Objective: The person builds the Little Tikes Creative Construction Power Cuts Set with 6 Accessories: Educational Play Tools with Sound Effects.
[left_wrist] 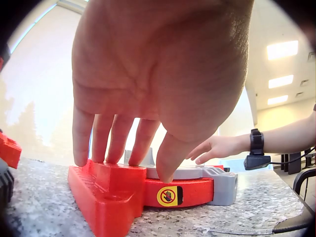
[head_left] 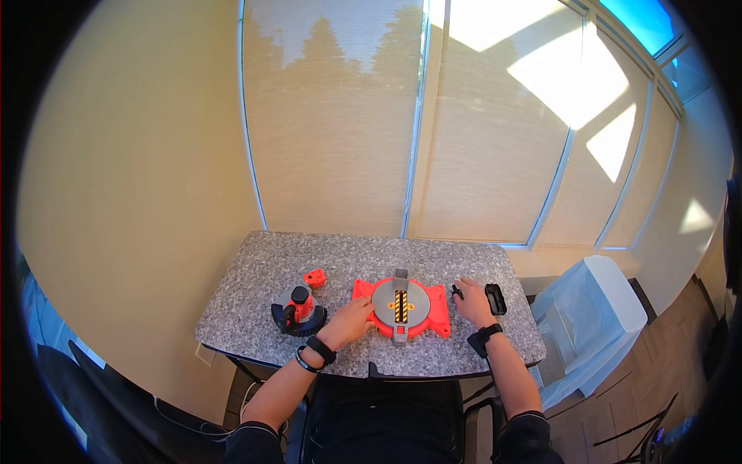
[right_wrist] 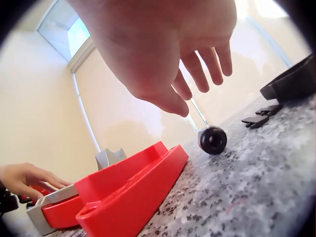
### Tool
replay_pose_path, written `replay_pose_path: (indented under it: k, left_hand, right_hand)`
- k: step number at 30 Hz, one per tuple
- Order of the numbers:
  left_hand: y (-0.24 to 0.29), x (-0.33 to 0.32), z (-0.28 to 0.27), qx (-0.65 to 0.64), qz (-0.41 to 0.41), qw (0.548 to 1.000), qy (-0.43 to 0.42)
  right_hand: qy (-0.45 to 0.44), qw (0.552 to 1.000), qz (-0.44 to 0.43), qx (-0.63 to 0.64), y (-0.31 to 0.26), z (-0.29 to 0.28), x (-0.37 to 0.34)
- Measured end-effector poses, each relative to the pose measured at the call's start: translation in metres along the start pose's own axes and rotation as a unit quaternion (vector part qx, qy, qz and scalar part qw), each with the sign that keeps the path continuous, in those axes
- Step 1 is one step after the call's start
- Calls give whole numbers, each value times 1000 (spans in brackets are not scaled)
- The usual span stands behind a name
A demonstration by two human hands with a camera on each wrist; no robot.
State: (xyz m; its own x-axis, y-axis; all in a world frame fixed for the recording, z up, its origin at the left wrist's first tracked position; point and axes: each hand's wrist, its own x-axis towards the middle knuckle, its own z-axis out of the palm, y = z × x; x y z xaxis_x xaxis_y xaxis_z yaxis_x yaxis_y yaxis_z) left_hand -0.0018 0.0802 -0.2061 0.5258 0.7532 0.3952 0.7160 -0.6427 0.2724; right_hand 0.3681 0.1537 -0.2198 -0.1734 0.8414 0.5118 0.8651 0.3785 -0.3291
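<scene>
Directly under left fingers [left_wrist: 117, 140]: red base [left_wrist: 129, 185]

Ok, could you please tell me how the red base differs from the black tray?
Colour: the red base has a grey disc with a yellow-and-black striped strip, while the black tray is dark all over.
Size: the red base is much larger than the black tray.
Contact: the left hand touches the red base; no hand touches the black tray.
Both sit on the speckled table.
</scene>
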Motion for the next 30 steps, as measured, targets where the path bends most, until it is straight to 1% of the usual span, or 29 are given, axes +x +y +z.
replay_pose_path:
  k: [2, 9, 12, 14, 21, 23, 24, 26, 27, 29, 30]
  left_hand:
    - [0, 0, -1, -2, -9, 1000, -10]
    - [2, 0, -1, 1, -1, 1000, 5]
    - [2, -1, -2, 1, -4, 1000, -1]
    - [1, -1, -1, 1, 5, 1000, 11]
    - [2, 0, 0, 3, -4, 1000, 8]
    - [2, -1, -1, -2, -4, 1000, 10]
    - [2, 0, -1, -2, -4, 1000, 10]
    - [2, 0, -1, -1, -7, 1000, 5]
    - [2, 0, -1, -1, -7, 1000, 5]
    - [4, 0, -5, -12, -31, 999, -29]
    - [3, 0, -4, -12, -31, 999, -29]
  right_hand:
    - [-41, 999, 2, 2, -6, 1, 0]
    - [-74, 997, 17, -3, -11, 12, -1]
    - [-63, 998, 7, -13, -13, 12, -2]
    - [-59, 998, -2, -4, -10, 14, -1]
    - [-54, 998, 15, 18, -13, 13, -1]
    - [5, 999, 24, 21, -12, 18, -2]
    - [5, 999, 24, 21, -10, 19, -2]
    - [-36, 998, 53, 16, -9, 17, -1]
    - [-36, 998, 53, 16, -9, 16, 0]
    - [-72, 995, 74, 9, -9, 14, 1]
    - [-72, 995, 74, 9, -10, 14, 0]
